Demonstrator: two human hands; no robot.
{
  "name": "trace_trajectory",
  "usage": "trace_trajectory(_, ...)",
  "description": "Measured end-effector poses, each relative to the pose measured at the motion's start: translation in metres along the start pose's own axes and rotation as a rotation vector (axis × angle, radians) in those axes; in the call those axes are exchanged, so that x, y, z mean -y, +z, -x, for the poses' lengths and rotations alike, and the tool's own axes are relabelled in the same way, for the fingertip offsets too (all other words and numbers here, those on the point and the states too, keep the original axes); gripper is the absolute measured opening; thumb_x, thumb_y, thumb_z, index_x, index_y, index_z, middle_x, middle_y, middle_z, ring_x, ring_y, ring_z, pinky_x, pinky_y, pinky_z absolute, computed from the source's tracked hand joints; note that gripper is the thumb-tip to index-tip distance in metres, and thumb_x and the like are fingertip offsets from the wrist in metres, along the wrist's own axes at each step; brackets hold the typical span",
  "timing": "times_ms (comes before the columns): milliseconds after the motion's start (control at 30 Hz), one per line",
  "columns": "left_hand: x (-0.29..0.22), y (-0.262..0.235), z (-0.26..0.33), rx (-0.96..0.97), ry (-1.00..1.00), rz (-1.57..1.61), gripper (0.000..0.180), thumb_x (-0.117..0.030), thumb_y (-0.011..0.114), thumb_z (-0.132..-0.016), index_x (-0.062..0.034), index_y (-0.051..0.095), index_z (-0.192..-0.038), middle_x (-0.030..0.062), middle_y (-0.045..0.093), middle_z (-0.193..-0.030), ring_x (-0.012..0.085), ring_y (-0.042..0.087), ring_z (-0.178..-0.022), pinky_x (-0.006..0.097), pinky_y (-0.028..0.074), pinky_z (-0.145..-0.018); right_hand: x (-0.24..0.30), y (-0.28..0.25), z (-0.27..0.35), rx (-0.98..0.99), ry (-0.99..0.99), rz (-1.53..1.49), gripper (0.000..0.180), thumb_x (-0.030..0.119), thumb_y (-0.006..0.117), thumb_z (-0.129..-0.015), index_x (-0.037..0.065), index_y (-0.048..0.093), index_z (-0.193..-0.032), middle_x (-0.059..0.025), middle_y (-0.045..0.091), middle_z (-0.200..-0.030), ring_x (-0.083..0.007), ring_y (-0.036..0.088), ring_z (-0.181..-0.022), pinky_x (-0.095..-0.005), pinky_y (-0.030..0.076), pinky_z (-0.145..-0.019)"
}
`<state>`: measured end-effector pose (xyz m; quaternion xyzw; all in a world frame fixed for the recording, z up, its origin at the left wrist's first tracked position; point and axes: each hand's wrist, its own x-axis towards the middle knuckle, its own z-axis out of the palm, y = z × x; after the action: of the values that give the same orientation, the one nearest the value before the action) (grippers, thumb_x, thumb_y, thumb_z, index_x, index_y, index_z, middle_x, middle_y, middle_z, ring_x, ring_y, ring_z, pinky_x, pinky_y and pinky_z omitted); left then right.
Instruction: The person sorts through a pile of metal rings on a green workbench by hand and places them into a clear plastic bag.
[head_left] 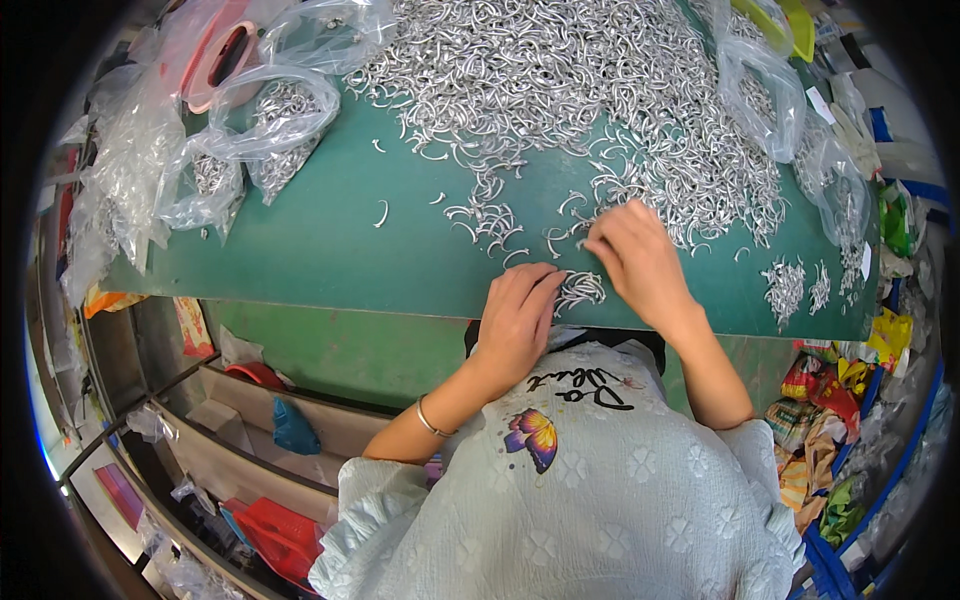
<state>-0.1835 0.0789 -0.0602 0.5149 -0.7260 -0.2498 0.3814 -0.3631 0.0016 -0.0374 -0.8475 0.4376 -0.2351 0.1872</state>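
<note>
Small curved silver metal pieces (582, 290) form a little pile at the centre of the frame, near the edge of the flat green bench (330, 240); a broad silver heap (560, 80) of like pieces fills the upper middle. The left hand (518, 310) sits at the little pile's left side, fingers bent and close together. The right hand (642, 262), right of centre, has thumb and fingertips drawn in by the heap's lower fringe. Whether either grips a piece, I cannot tell. This looks like hand-picking: best take from the thin scatter, where pieces should tangle less, with the left fingers fencing the pile.
</note>
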Motion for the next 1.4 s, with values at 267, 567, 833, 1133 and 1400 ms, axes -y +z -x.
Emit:
trace_trajectory(267, -0.003, 0.001, -0.001, -0.053, -0.012, 0.032, 0.032, 0.003, 0.064, -0.079, 0.0006, 0.060, -0.110, 0.0139, 0.059, -0.109, 0.0321, 0.056, -0.099, 0.040, 0.044, -0.083, 0.003, -0.015, 0.019, 0.143, 0.096, -0.177, 0.028, 0.016, 0.070, -0.080, 0.000, 0.060, -0.101, -0.0106, 0.056, -0.095, -0.0305, 0.053, -0.093, -0.0387, 0.044, -0.081)
trace_trajectory(567, 0.009, -0.016, 0.052, 0.466, -0.346, 0.463, 0.015, -0.007, 0.058, -0.092, 0.0035, 0.064, -0.101, 0.0098, 0.066, -0.081, 0.0220, 0.059, -0.066, 0.029, 0.048, -0.061, 0.024, -0.003, 0.029, 0.261, 0.009, -0.054, 0.065, 0.026, 0.079, -0.066, 0.005, 0.056, -0.123, -0.0113, 0.047, -0.105, -0.0293, 0.051, -0.095, -0.0398, 0.044, -0.081)
trace_trajectory(833, 0.044, 0.033, 0.048, 0.384, -1.243, 1.641, 0.057, -0.040, 0.040, -0.101, 0.0067, 0.040, -0.134, 0.0261, 0.051, -0.132, 0.0384, 0.052, -0.123, 0.045, 0.042, -0.107, 0.024, 0.006, 0.027, 0.233, -0.044, -0.070, 0.047, 0.023, 0.077, -0.069, 0.009, 0.063, -0.111, -0.0094, 0.049, -0.100, -0.0269, 0.055, -0.088, -0.0386, 0.047, -0.072)
trace_trajectory(1133, 0.035, 0.045, 0.035, 0.547, -1.181, 1.854, 0.080, -0.063, 0.028, -0.096, 0.0059, 0.041, -0.135, 0.0299, 0.047, -0.135, 0.0379, 0.049, -0.127, 0.045, 0.040, -0.107, 0.022, 0.016, 0.033, 0.127, -0.092, -0.056, 0.038, 0.020, 0.076, -0.069, 0.010, 0.065, -0.105, -0.0078, 0.053, -0.098, -0.0260, 0.055, -0.078, -0.0370, 0.047, -0.065)
trace_trajectory(1400, 0.055, 0.063, 0.053, 0.569, -1.036, 2.272, 0.072, -0.055, 0.033, -0.097, 0.0065, 0.042, -0.133, 0.0289, 0.047, -0.136, 0.0387, 0.047, -0.127, 0.051, 0.033, -0.111, 0.030, 0.019, 0.045, 0.141, -0.131, -0.068, 0.034, 0.017, 0.073, -0.069, 0.008, 0.064, -0.101, -0.0081, 0.053, -0.097, -0.0257, 0.058, -0.084, -0.0378, 0.049, -0.067)
